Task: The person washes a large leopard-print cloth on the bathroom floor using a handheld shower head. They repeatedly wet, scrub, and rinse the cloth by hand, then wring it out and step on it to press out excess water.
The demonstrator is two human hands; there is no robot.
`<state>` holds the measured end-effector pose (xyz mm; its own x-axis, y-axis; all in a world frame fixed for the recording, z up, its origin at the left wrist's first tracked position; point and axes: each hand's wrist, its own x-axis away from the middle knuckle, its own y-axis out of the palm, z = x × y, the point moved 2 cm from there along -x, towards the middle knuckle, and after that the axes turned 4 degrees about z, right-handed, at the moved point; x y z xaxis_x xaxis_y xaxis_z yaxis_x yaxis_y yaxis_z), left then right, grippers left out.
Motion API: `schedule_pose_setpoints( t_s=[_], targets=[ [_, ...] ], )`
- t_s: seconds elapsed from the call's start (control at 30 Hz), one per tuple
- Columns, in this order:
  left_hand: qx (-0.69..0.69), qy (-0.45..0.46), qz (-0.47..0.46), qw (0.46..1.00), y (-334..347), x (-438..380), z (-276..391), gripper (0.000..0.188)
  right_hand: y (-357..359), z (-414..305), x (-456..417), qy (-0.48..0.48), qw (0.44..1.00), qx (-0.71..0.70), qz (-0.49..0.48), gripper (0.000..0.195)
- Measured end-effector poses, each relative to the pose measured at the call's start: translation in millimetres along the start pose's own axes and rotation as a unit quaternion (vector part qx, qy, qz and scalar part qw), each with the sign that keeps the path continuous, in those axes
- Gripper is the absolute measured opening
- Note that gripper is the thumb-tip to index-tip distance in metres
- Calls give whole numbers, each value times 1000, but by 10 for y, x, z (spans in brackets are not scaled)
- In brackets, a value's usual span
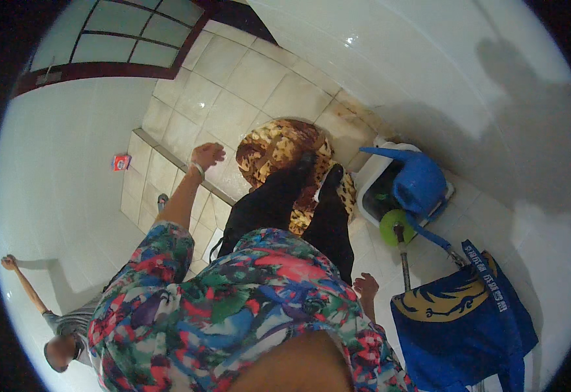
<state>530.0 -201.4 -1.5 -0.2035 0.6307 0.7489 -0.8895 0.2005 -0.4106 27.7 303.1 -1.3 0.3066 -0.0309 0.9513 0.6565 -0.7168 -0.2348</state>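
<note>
My left hand (209, 155) hangs in the air over the tiled floor, empty, with loosely curled fingers a little apart. A pale band circles that wrist. To its right, a bunched brown-and-yellow patterned cloth (278, 147) lies spread on the floor. Both my feet, under dark trousers, are on this cloth; one dark shoe (333, 177) shows. My right hand (366, 286) is low beside my right hip, its fingers loosely bent and nothing seen in them. The nearest thing to it is a blue fabric bag (461, 338) bearing writing.
Right of the cloth stands a white bucket (363, 196) with a blue plastic vessel (417, 186) in it and a green round head on a pole (394, 228) against it. A raised floor ledge (187, 169) runs left. Another person (72, 326) leans an arm on the wall.
</note>
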Motion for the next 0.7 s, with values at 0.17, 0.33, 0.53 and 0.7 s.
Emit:
schedule_pose_setpoints(
  t_s=[0.17, 0.33, 0.53, 0.7],
  targets=[
    [2, 16, 44, 999, -367, -140, -60, 34, 423, -179, 223, -135, 961, 238, -21, 26],
    [37, -68, 80, 994, -1040, 509, -931, 29, 660, -623, 126, -31, 985, 172, 10, 27],
    [69, -221, 135, 963, -1312, 995, -1418, 28, 1110, -1072, -170, -74, 993, 94, -16, 25],
    [79, -145, 102, 981, -1314, 623, -940, 26, 1117, -1145, -9, -68, 989, 127, 5, 24]
  ],
)
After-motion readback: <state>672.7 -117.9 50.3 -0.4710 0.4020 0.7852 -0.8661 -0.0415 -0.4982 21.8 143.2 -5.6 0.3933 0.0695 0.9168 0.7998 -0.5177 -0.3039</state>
